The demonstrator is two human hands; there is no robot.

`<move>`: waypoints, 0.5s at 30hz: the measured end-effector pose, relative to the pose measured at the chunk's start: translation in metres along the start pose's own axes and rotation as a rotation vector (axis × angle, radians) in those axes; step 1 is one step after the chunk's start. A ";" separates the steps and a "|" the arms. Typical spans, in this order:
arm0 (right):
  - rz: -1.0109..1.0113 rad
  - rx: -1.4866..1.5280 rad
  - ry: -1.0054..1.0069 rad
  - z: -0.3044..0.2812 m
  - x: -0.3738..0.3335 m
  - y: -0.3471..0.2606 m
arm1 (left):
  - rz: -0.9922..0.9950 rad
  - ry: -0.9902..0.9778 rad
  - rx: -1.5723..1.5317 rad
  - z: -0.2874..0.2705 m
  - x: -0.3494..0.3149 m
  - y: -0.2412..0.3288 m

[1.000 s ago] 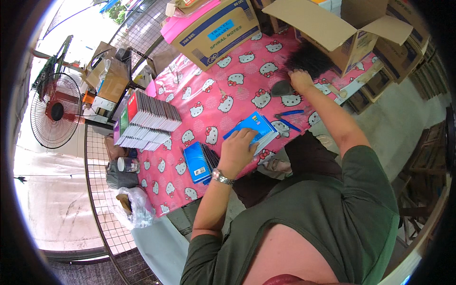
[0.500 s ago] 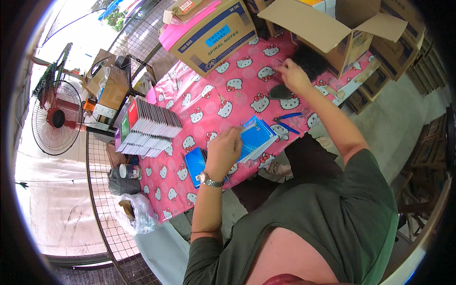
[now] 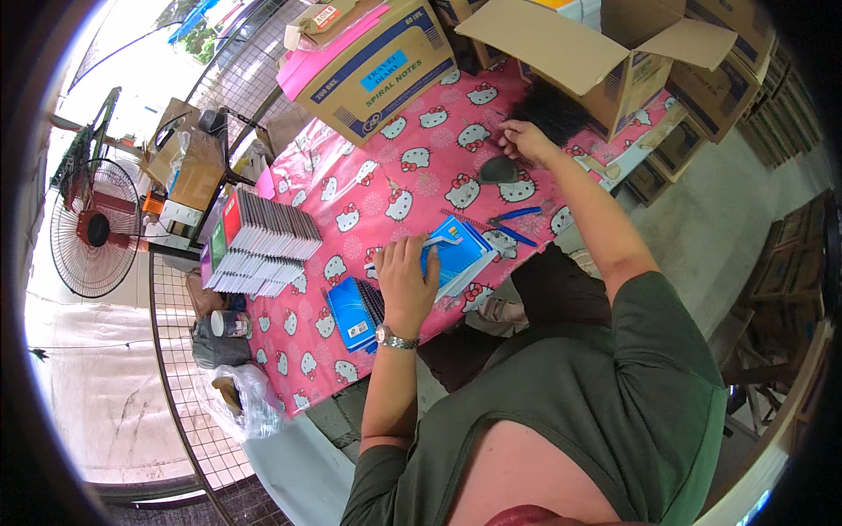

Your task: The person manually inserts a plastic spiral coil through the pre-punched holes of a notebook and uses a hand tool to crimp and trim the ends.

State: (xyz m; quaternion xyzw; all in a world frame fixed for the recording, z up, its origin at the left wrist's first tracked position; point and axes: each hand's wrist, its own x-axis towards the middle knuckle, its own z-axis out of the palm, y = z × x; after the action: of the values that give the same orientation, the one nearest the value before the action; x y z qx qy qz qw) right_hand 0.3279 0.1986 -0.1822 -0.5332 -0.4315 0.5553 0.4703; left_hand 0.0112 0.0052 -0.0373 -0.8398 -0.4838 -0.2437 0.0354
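My left hand rests palm down at the left edge of a stack of blue-covered notebooks, its thumb apart from the fingers. Left of that wrist lie blue spiral-bound notebooks. A thin dark spiral coil lies along the upper edge of the notebook stack. Farther off, my right hand is beside a bundle of fine black coils or wires. Its fingertips are pinched together; anything between them is too small to make out. Blue-handled pliers and a dark oval object lie nearby.
Tall stacks of spiral notebooks stand on the left of the pink patterned tablecloth. A closed carton and an open carton line the far side. A fan and plastic bag are at the left.
My left hand has moved slightly left off the notebook stack, its thumb now apart. The dark coil shows more plainly beside the stack. My right hand stays by the black bundle. The view has shifted slightly.
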 end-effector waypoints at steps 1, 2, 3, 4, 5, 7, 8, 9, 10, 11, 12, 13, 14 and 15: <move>0.021 0.056 -0.082 -0.003 0.002 0.001 | 0.004 -0.001 0.003 0.000 0.001 -0.001; 0.020 0.092 -0.080 -0.008 0.000 0.004 | 0.009 -0.002 0.006 0.001 0.002 -0.002; 0.019 0.127 -0.078 -0.016 -0.003 0.007 | 0.015 0.002 -0.001 0.000 0.002 0.000; 0.020 0.159 -0.085 -0.016 -0.007 0.003 | 0.011 0.008 -0.006 0.000 0.000 0.000; -0.031 0.408 -0.133 -0.020 -0.016 0.001 | 0.006 0.014 -0.010 0.000 -0.001 0.000; -0.026 0.295 -0.183 -0.020 -0.015 -0.002 | 0.017 0.020 -0.014 0.002 0.001 -0.003; -0.024 0.242 -0.203 -0.022 -0.015 -0.001 | 0.028 0.020 -0.017 0.002 0.002 -0.004; -0.061 0.238 -0.198 -0.024 -0.016 0.002 | 0.025 0.010 -0.022 0.001 0.002 -0.001; -0.094 0.258 -0.264 -0.022 -0.017 -0.005 | 0.020 0.009 -0.021 -0.002 0.003 0.001; -0.122 0.277 -0.339 -0.013 -0.022 -0.016 | 0.005 0.006 -0.015 -0.004 0.002 0.002; -0.151 0.296 -0.414 -0.004 -0.030 -0.028 | 0.009 0.015 -0.026 -0.004 0.004 0.002; -0.214 0.017 -0.440 0.015 -0.051 -0.054 | 0.008 0.024 -0.035 -0.003 0.004 0.002; -0.294 -0.125 -0.514 0.034 -0.078 -0.075 | 0.007 0.036 -0.045 -0.003 0.004 0.001; -0.573 -0.247 -0.515 0.055 -0.102 -0.080 | -0.005 0.041 -0.043 -0.002 0.004 0.002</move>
State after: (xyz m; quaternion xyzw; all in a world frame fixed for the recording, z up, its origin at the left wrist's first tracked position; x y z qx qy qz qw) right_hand 0.2767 0.1142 -0.0813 -0.2874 -0.7298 0.4610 0.4151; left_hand 0.0141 0.0068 -0.0337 -0.8339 -0.4798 -0.2713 0.0266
